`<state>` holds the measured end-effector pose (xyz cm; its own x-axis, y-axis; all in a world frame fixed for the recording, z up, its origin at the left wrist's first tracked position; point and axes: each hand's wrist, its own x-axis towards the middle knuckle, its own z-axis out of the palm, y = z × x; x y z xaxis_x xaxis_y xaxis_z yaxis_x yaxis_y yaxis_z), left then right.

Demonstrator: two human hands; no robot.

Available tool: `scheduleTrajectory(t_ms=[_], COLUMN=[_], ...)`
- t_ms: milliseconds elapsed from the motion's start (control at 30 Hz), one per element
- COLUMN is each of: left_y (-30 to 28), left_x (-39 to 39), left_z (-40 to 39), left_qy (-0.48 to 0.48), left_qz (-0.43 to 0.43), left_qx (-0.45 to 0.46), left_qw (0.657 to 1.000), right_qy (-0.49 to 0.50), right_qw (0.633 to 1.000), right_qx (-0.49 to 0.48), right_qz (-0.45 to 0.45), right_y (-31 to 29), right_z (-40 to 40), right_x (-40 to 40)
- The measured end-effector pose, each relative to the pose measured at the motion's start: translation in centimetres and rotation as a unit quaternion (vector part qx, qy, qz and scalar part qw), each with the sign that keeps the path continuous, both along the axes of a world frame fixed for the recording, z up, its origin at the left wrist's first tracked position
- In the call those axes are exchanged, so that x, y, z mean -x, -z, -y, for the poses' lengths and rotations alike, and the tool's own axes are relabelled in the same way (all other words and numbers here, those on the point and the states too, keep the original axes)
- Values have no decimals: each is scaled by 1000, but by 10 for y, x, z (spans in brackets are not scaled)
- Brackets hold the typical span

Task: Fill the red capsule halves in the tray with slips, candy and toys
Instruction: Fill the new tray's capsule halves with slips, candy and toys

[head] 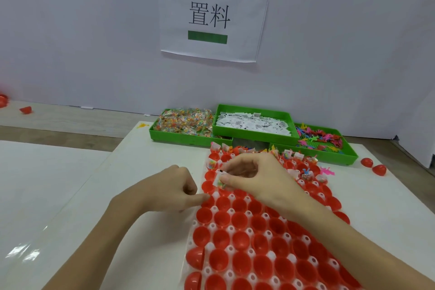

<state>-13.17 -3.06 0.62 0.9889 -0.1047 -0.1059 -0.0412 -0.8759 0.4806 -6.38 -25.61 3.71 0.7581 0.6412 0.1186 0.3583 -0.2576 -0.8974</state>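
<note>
A white tray point(213, 248) on the table holds many red capsule halves point(222, 239), open side up. The halves in the far rows carry slips, candy and toys; the near ones show only red. My right hand point(254, 176) hovers over the tray's far left part and pinches a white slip with a small candy packet point(219, 180) between thumb and fingers. My left hand point(175, 187) lies at the tray's left edge with curled fingers, its fingertip touching the rim. Whether it holds anything is hidden.
Three green bins stand at the back: candy packets point(186, 121), white slips point(253, 123), coloured plastic toys point(319, 140). Loose red halves point(373, 166) lie to the right, and another point(25, 109) far left. A paper sign point(211, 15) hangs on the wall.
</note>
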Motion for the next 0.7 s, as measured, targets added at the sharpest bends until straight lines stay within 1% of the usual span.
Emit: scheduleTrajectory(t_ms=[133,200,267,333,400,533,700], left_y=[4,6,6,6,7,6,6], left_x=[-2,-2,-2,-3,-3,-3,-3], left_z=[2,2,0,0,1,0,-1], left_qy=[-4,-5,-2,4,3,4,4], left_qz=[25,35,37,41,42,27,14], left_qx=[-28,-39,-41,-41,-42,-38,-33], left_qw=[999,999,998,998,998,999,999], right_qy=[-7,-5,-3,-16,-24,-45,-94], right_qw=[999,992,975,960,950,938,881], right_qx=[23,69,116,148,176,231,353], right_qz=[37,105,191,239,256,255,301], right_y=[8,14,17,18,17,9,-2], right_z=[-31,-40,-44,-45,-46,-46,-58], right_x=[-5,-6,-5,-3,-2,-3,-1])
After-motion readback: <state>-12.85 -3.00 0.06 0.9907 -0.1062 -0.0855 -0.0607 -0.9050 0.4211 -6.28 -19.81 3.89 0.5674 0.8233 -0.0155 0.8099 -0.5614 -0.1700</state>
